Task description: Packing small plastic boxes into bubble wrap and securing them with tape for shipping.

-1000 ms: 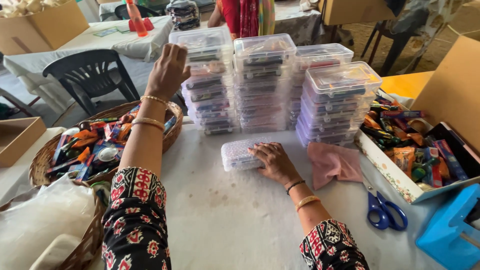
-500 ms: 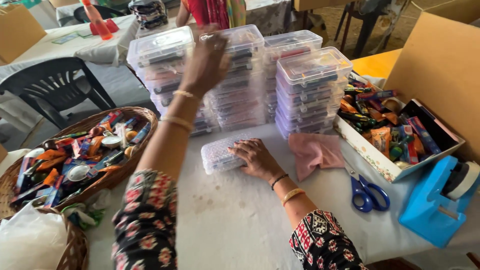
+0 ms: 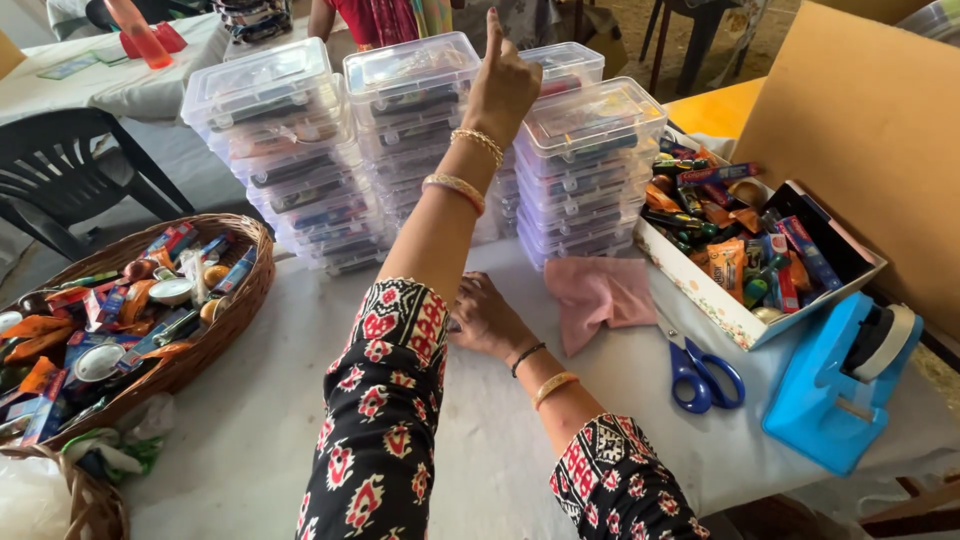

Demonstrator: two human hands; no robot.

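The right hand (image 3: 487,318) is lying flat on the table (image 3: 300,400), its grip hidden behind the left sleeve; beyond, the left hand (image 3: 508,85) is hovering empty, 1 finger raised, before 4 stacks of clear boxes (image 3: 590,170), seemingly counting them.

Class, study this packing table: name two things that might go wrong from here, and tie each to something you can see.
1. The left hand is raised with one finger up beside the tall stacks of clear plastic boxes; a knock might topple them.
2. The blue scissors lie beside the pink cloth, near the right hand resting on the table; a reaching hand might catch the blades.
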